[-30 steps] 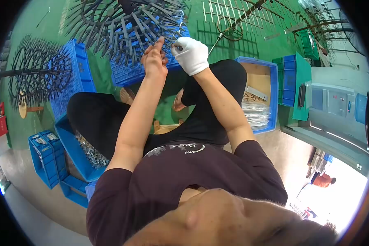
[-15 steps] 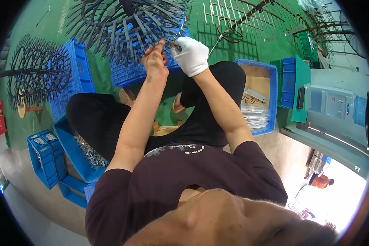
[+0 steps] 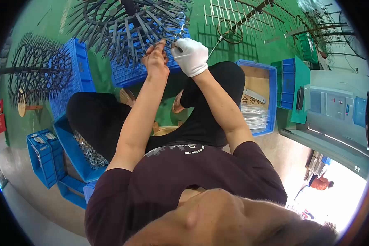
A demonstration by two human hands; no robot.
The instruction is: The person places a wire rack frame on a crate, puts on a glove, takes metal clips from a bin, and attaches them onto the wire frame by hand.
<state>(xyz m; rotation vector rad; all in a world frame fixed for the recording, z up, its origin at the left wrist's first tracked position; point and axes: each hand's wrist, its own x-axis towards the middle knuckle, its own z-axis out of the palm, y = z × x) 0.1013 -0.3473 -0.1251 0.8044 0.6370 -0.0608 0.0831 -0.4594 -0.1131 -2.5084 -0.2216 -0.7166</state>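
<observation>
My bare left hand (image 3: 156, 61) is at the near side of a dark rack (image 3: 131, 35) with many flat prongs spreading out round a central post. Its fingers are bent, with the index finger pointing up at the prong tips. My right hand (image 3: 191, 56), in a white glove, is closed in a pinch just to the right, its fingertips close to the left ones. Small shiny metal pieces (image 3: 182, 29) show at the prong ends just above the glove. What lies between the fingers is too small to make out.
A blue crate (image 3: 129, 76) stands under the rack. By my right knee is a blue tray (image 3: 273, 98) with silver strips (image 3: 254, 117); by my left, a blue bin (image 3: 76, 164) of small metal parts. Other racks (image 3: 39, 69) stand left and right (image 3: 242, 20). A person (image 3: 320, 183) is far off.
Both hands stay at the same spot on the rack with only slight finger movement. The view has shifted a little.
</observation>
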